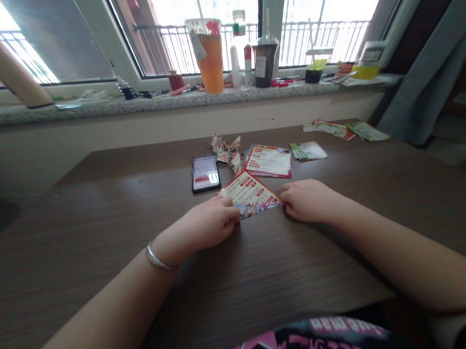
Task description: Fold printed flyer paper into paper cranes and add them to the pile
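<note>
A red-and-white printed paper sheet (248, 191) lies folded on the dark wooden table (92, 240) in front of me. My left hand (208, 223), with a silver bangle on the wrist, is curled and pinches the sheet's near left corner. At the sheet's near right corner my right hand (306, 199) is curled too, fingertips pressed on the paper edge. Just beyond the sheet are a phone (205, 173), a folded paper crane (226, 149) and another printed leaflet (269, 161).
More leaflets (308, 150) lie at the table's far right (332, 128). The stone windowsill (70, 112) behind holds an orange drink cup (209, 53), a dark cup (264, 62), small bottles and clutter. A grey curtain (433, 63) hangs at right.
</note>
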Demonstrator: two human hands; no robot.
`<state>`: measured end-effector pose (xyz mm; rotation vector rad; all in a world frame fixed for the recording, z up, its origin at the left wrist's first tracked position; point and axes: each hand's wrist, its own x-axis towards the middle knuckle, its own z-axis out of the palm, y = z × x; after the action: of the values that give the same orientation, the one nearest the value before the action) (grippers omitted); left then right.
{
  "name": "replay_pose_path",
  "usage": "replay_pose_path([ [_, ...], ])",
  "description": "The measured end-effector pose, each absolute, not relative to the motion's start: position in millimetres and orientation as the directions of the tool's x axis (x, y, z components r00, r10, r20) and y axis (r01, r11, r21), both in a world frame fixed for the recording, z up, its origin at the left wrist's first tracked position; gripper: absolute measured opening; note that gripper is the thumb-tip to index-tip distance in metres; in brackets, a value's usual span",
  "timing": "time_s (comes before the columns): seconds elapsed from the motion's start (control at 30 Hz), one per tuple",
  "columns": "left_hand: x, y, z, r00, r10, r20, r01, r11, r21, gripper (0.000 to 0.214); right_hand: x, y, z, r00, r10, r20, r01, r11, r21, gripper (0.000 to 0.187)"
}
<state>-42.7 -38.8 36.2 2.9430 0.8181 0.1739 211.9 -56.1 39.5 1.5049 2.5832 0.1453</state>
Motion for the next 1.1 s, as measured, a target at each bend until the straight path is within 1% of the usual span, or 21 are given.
replay_pose_path([
  [0.17, -39, -42, 37, 0.84, 0.534, 0.096, 0.531, -0.845, 0.057, 0.021, 213, -57, 42, -0.464, 0.883, -0.066, 0.864, 0.468, 0.188, 0.028],
  [0.33, -39, -43, 36, 0.835, 0.54, 0.105, 0.541, -0.841, 0.027, 0.017, 216, -55, 43, -0.444, 0.892, -0.09, 0.869, 0.453, 0.199, 0.025],
  [0.47, -39, -42, 33, 0.84, 0.529, 0.124, 0.531, -0.847, 0.016, 0.016, 220, -49, 38, -0.384, 0.918, -0.093, 0.886, 0.395, 0.241, 0.024],
  [0.57, -38, -41, 28, 0.847, 0.513, 0.143, 0.518, -0.855, 0.0, 0.014, 222, -45, 35, -0.353, 0.933, -0.064, 0.896, 0.357, 0.264, 0.027],
  [0.63, -37, -41, 25, 0.843, 0.518, 0.145, 0.526, -0.85, -0.022, 0.012, 222, -45, 35, -0.368, 0.93, -0.01, 0.896, 0.358, 0.263, 0.029],
  [0.7, -37, -41, 22, 0.84, 0.522, 0.148, 0.533, -0.845, -0.04, 0.016, 221, -46, 36, -0.403, 0.913, 0.068, 0.893, 0.376, 0.248, 0.03],
  [0.8, -37, -41, 18, 0.848, 0.504, 0.161, 0.518, -0.854, -0.056, 0.034, 218, -48, 35, -0.476, 0.861, 0.177, 0.874, 0.44, 0.206, 0.031],
  [0.87, -38, -41, 17, 0.863, 0.48, 0.158, 0.495, -0.866, -0.067, 0.042, 216, -49, 33, -0.537, 0.814, 0.223, 0.843, 0.508, 0.178, 0.03],
  [1.0, -38, -42, 20, 0.895, 0.432, 0.106, 0.439, -0.897, -0.047, 0.04, 217, -48, 26, -0.649, 0.707, 0.282, 0.755, 0.645, 0.121, 0.027],
  [1.1, -36, -43, 22, 0.899, 0.429, 0.092, 0.431, -0.902, -0.001, 0.033, 219, -44, 20, -0.706, 0.642, 0.301, 0.692, 0.716, 0.096, 0.027],
])
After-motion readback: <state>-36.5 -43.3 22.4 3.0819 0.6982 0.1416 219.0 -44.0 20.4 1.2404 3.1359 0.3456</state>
